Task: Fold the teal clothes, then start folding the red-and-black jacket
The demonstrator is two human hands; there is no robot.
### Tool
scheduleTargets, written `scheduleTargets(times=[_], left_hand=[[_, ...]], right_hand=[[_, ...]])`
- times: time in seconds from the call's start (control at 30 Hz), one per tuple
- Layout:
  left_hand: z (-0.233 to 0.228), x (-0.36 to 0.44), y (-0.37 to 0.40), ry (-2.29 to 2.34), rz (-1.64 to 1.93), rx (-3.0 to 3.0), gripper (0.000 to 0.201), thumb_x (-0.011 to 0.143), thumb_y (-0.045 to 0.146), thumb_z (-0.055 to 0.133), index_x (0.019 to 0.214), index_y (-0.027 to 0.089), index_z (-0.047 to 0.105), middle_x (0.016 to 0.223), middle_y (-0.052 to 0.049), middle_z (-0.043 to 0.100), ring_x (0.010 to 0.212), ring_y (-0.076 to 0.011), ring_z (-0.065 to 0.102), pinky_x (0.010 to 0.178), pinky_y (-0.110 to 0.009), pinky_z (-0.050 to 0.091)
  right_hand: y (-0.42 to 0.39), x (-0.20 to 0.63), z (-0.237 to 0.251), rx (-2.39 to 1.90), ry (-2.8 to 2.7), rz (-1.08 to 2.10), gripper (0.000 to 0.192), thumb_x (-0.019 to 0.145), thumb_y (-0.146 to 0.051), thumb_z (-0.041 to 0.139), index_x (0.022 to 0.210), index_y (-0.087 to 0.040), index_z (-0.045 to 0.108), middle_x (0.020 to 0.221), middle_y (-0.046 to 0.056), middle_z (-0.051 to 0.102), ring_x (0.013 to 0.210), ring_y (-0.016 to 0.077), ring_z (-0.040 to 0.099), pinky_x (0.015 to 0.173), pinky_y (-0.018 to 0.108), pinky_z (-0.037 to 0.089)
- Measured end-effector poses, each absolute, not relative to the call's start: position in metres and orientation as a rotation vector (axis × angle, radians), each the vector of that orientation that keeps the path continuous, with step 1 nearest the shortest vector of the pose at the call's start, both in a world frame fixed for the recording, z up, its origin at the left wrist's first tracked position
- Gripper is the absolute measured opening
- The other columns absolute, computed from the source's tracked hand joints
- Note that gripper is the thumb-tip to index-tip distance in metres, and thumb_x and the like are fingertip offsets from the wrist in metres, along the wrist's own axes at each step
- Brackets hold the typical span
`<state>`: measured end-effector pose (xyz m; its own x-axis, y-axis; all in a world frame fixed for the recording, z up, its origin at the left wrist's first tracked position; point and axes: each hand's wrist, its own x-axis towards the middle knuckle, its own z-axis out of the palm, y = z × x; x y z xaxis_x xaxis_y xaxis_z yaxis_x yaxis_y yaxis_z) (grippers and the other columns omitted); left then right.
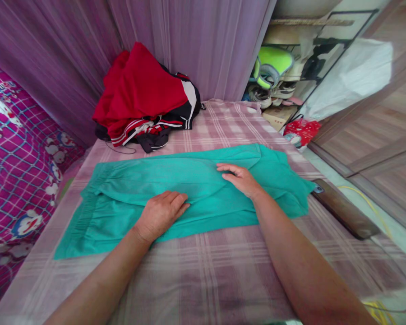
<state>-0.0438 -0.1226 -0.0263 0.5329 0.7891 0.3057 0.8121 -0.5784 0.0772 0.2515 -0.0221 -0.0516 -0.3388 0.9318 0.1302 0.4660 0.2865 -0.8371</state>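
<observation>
- The teal garment [189, 189] lies spread flat on a bed with a plaid sheet [223, 271], folded lengthwise, its gathered waistband end out to the left of both hands.
- Left hand [162, 214] lies palm down on the near half of the cloth, fingers together and flat, pinching nothing.
- Right hand [242, 178] rests flat a little farther in and to the right, fingers slightly spread, likewise open with no fold caught in its grip.
- The cloth looks thin, light and limp. I'd judge it will wrinkle and slide on the sheet rather than hold any shape, so it wants pressing flat or lifting by an edge.
- Best places to take hold seem the near long edge just under the left hand, or the hem end beyond the right hand, pinched at the corners.
- Beyond the hands, against the purple curtain [189, 45], sits a heap of red and black clothes [145, 99], well apart from the garment.
- Right of the right hand, just past the hem, a dark phone [345, 210] lies near the bed's edge, close enough to be brushed by a swung cloth.
- Farther right stand a shoe rack [277, 76] and a white bag [352, 72].
- Left of the left hand is a pink cartoon blanket [16, 171].
</observation>
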Motion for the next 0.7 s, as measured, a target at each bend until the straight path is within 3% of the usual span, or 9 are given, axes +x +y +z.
scheduleTargets(times=[0.1,0.23,0.4,0.57,0.7], left_hand=[[-0.032,-0.049,-0.119,-1.573,-0.650,-2.648,0.028,0.101,0.041,0.045,0.104,0.023,0.066,0.089,-0.004,0.073,0.079,-0.0176,0.068,0.071,-0.028,0.051],[-0.035,-0.051,-0.109,-1.906,-0.889,-2.649,0.024,0.099,0.041,0.046,0.098,0.023,0.063,0.082,0.001,0.072,0.072,-0.0157,0.067,0.067,-0.026,0.050],[-0.035,-0.054,-0.107,-1.878,-0.991,-2.756,0.025,0.097,0.045,0.047,0.096,0.023,0.060,0.083,0.000,0.070,0.074,-0.0161,0.066,0.069,-0.028,0.051],[-0.035,-0.055,-0.112,-1.682,-0.889,-2.816,0.037,0.086,0.053,0.066,0.105,0.022,0.059,0.095,-0.003,0.070,0.082,-0.0188,0.067,0.073,-0.031,0.055],[-0.038,-0.054,-0.113,-1.520,-0.854,-2.726,0.030,0.091,0.044,0.063,0.110,0.022,0.058,0.103,-0.006,0.069,0.094,-0.0208,0.068,0.080,-0.032,0.056]], right_hand=[[-0.020,0.268,-0.044,-1.080,-2.048,1.169,0.028,0.083,-0.028,0.067,0.109,-0.028,0.073,0.149,0.001,0.055,0.138,0.0255,0.049,0.116,0.047,0.036],[-0.019,0.271,-0.041,-1.059,-2.207,1.141,0.030,0.077,-0.028,0.076,0.106,-0.029,0.073,0.155,0.003,0.048,0.142,0.0273,0.044,0.116,0.048,0.034],[-0.020,0.260,-0.049,-1.103,-2.168,0.992,0.011,0.084,-0.031,0.070,0.093,-0.027,0.076,0.146,0.003,0.058,0.134,0.0240,0.053,0.115,0.045,0.037],[-0.021,0.252,-0.055,-1.141,-2.063,0.885,0.013,0.089,-0.032,0.065,0.089,-0.026,0.076,0.135,0.004,0.066,0.123,0.0212,0.062,0.111,0.042,0.043],[-0.022,0.246,-0.056,-1.175,-1.998,0.838,0.013,0.090,-0.032,0.065,0.088,-0.025,0.075,0.128,0.004,0.070,0.117,0.0212,0.065,0.106,0.040,0.047]])
